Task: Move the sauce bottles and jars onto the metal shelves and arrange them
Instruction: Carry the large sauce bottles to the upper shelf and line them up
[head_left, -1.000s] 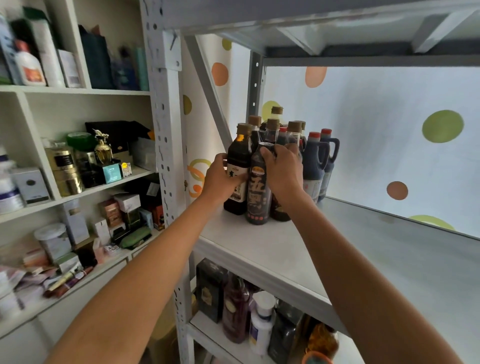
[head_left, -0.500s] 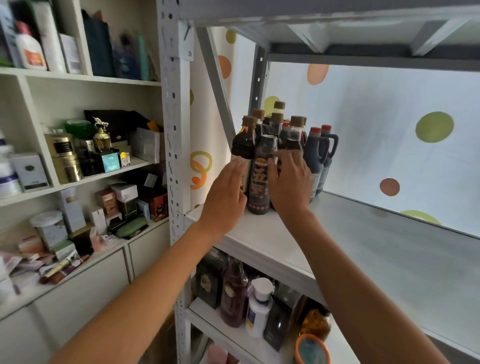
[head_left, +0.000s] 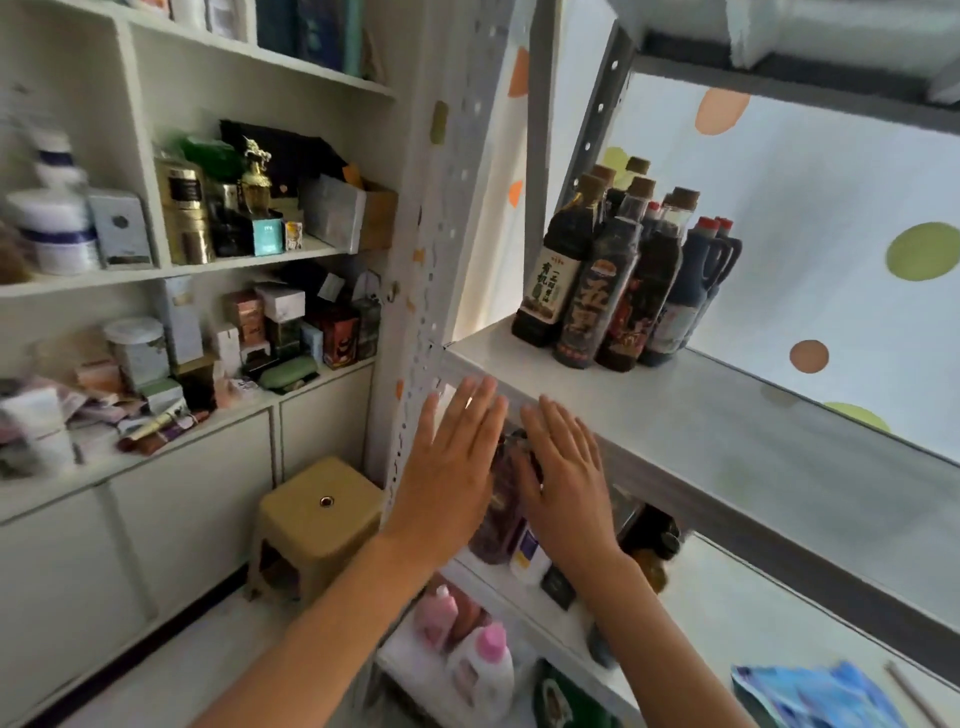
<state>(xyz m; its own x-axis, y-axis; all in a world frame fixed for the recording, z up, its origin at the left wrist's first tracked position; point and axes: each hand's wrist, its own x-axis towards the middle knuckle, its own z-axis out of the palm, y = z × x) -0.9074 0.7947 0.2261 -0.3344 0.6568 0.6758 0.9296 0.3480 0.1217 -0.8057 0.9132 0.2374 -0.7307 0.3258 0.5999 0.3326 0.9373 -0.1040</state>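
Several dark sauce bottles (head_left: 613, 280) stand clustered at the left end of the grey metal shelf (head_left: 727, 431), with dark jugs with red caps (head_left: 696, 291) behind them. My left hand (head_left: 447, 478) and my right hand (head_left: 566, 478) are both flat with straight fingers, holding nothing, below and in front of the shelf's front edge. Between them shows a dark reddish bottle (head_left: 498, 514) on the lower shelf, beside a white bottle (head_left: 527, 556). Whether either hand touches it I cannot tell.
The perforated shelf post (head_left: 421, 291) stands just left of my hands. A tan plastic stool (head_left: 317, 519) sits on the floor. White cupboard shelves (head_left: 218, 265) at left are crowded with boxes and jars. Pink-capped bottles (head_left: 478, 660) stand on the lowest shelf.
Both hands let go of the bottles on the shelf and dropped below its front edge with fingers straightened. The view tilted down and left.
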